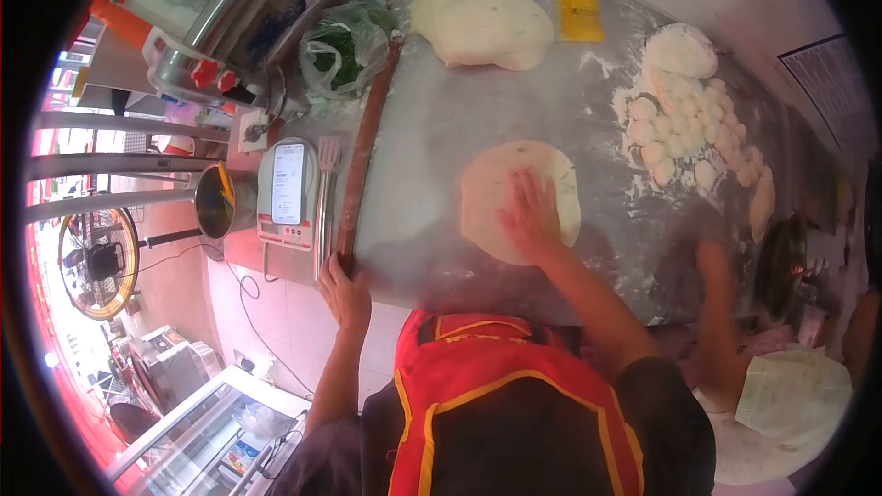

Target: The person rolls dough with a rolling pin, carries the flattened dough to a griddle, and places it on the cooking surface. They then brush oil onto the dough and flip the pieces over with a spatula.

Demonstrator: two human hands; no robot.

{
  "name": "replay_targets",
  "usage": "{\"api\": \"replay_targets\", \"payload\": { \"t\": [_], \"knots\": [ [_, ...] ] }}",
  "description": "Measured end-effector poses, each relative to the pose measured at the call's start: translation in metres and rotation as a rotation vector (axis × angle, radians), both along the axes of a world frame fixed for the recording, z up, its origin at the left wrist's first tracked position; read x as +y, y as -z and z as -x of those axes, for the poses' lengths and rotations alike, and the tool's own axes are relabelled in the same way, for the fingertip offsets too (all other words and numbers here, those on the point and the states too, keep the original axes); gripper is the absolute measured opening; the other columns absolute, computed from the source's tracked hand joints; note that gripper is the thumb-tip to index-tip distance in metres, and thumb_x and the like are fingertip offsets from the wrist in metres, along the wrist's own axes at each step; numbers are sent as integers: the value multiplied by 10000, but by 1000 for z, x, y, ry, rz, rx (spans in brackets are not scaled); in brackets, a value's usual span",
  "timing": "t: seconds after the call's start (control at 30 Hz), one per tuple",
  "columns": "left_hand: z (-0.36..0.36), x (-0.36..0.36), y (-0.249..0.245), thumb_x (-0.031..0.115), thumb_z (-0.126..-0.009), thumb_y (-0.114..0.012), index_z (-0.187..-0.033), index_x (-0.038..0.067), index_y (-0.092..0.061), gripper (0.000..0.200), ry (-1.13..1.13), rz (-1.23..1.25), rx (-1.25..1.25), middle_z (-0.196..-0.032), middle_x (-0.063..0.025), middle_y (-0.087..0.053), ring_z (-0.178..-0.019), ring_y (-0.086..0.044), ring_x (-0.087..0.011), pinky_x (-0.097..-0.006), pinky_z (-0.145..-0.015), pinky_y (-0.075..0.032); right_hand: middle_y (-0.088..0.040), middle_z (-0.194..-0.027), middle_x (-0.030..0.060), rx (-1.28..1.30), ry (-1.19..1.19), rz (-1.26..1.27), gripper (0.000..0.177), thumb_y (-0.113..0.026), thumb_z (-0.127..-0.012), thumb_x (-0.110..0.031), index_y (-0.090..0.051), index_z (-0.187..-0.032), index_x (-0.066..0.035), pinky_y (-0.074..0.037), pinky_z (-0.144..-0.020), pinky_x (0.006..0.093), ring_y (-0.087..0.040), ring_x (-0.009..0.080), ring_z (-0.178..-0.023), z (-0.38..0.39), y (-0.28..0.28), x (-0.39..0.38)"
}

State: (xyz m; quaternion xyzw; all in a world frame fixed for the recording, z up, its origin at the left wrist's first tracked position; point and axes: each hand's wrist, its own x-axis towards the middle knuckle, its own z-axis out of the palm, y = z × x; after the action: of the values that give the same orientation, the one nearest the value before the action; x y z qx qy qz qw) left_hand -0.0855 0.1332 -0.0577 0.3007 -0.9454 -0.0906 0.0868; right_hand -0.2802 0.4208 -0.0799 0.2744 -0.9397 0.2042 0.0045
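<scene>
My right hand (531, 216) lies flat, fingers stretched out, on a round, rolled-out sheet of dough (480, 197). The dough rests on the grey worktop (413, 156). At the left, my left hand (344, 296) has its fingers curled around the near end of a long wooden rolling pin (370, 129). That pin lies lengthwise along the worktop. Just left of it is a slotted metal spatula (326, 161). A large lump of dough (482, 23) sits at the back of the worktop.
Several small dough pieces (675, 124) lie in flour at the right, where a co-worker's blurred hand (707, 253) reaches in. A yellow packet (577, 11) is at the back. Left are a bag of greens (344, 50), a scale (285, 234) bearing a phone (288, 182), and a metal pot (213, 202).
</scene>
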Motion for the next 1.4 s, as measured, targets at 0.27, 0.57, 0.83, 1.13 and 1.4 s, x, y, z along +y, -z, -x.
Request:
{"api": "replay_targets", "payload": {
  "t": [0.27, 0.57, 0.83, 1.13, 1.4],
  "knots": [
    [-35, -15, 2, 135, -743, -582, -966, 47, -492, 255, -163, -314, -185, -887, -195, -585, -850, -563, -410, -487, -721, -434, -314, -1414, 199, -46, -99, 135, 650, -582, -829, -222, -296, -1381, -33, -206, -1061, 562, -312, 382, -1295, -1, 20, 4],
    [-159, 51, -15, 168, -713, -629, -827, 76, -532, 176, -107, -257, -506, -774, -141, -592, -724, -591, -382, -485, -628, -461, -320, -1414, 186, -26, -229, 325, 698, -653, -781, -224, -324, -1374, -57, -211, -1068, 540, -306, 382, -1303, -33, -43, 36],
    [-49, 34, -11, 131, -700, -635, -910, 94, -548, 230, 466, -389, -285, -832, -103, -600, -752, -595, -343, -460, -635, -471, -453, -1264, 80, 234, -247, -4, 617, -741, -596, -148, -513, -1169, -156, -222, -1045, 604, -395, 312, -1224, 2, -9, 85],
    [-51, 62, 0, 203, -794, -613, -1314, 62, -422, 572, 196, -169, -175, -1368, -141, -397, -1310, -307, -340, -484, -1067, -218, -432, -1327, 122, 100, -208, 6, 485, -599, -818, -202, -448, -1268, -100, -215, -1040, 588, -372, 310, -1260, 10, -14, 52],
    [67, -44, 2, 274, -884, -479, -1394, 74, -349, 563, 53, 229, -100, -1441, -161, -315, -1345, -241, -362, -524, -1099, -86, -381, -1388, 125, 330, -133, 6, 534, -513, -881, -268, -362, -1346, -53, -242, -1044, 546, -330, 292, -1300, 132, 8, -98]
  ]
}}
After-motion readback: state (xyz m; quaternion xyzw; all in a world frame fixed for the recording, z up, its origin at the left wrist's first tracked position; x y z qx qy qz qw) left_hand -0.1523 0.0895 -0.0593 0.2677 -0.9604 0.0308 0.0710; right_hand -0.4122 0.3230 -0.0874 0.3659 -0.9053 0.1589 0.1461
